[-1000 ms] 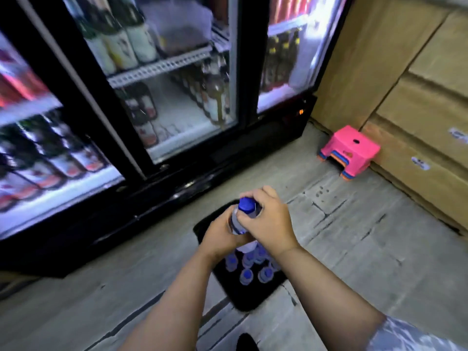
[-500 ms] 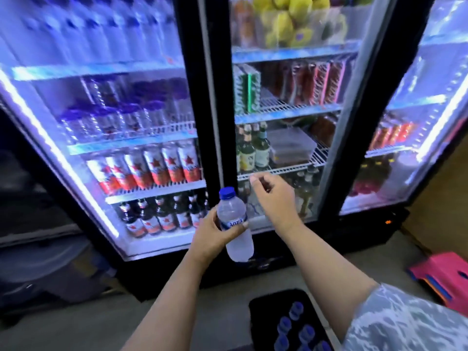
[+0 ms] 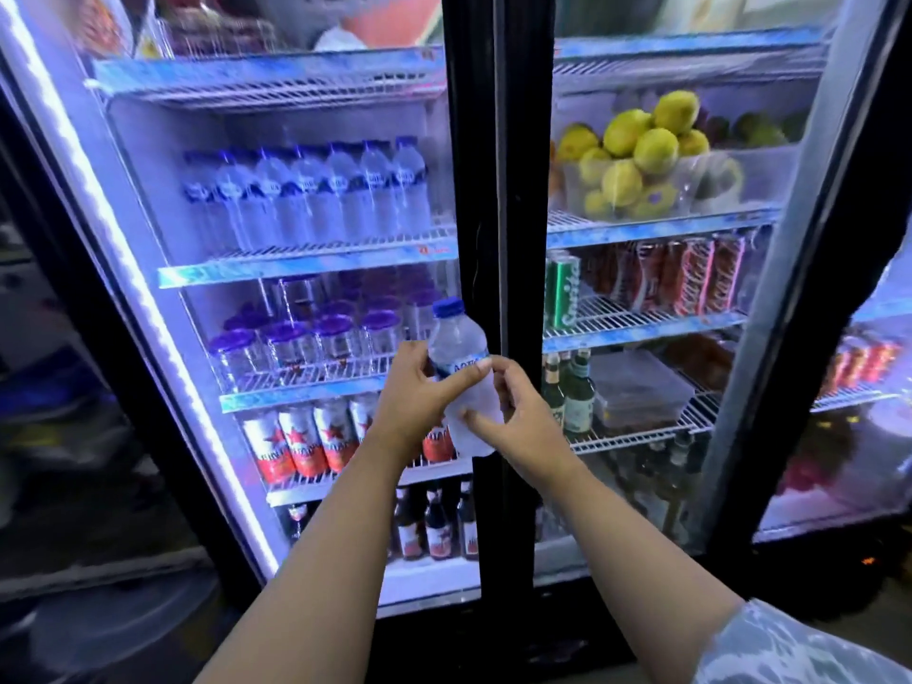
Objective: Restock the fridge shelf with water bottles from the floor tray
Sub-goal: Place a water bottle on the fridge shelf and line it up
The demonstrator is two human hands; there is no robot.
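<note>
Left hand [image 3: 412, 402] grips water bottle [image 3: 464, 382] around the label, thumb across the front, fingers wrapped behind. Right hand [image 3: 518, 417] touches the bottle's lower half, fingers loosely curled, thumb and index tips on the plastic. Bottle upright, slightly tilted, blue cap up, held in front of the black door frame [image 3: 498, 190] between 2 glass doors. Far left, shelf [image 3: 306, 259] carries a row of water bottles [image 3: 316, 195]; cans [image 3: 306, 441] lower down.

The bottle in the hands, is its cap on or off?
On: the blue cap sits atop the bottle, which both hands hold.
</note>
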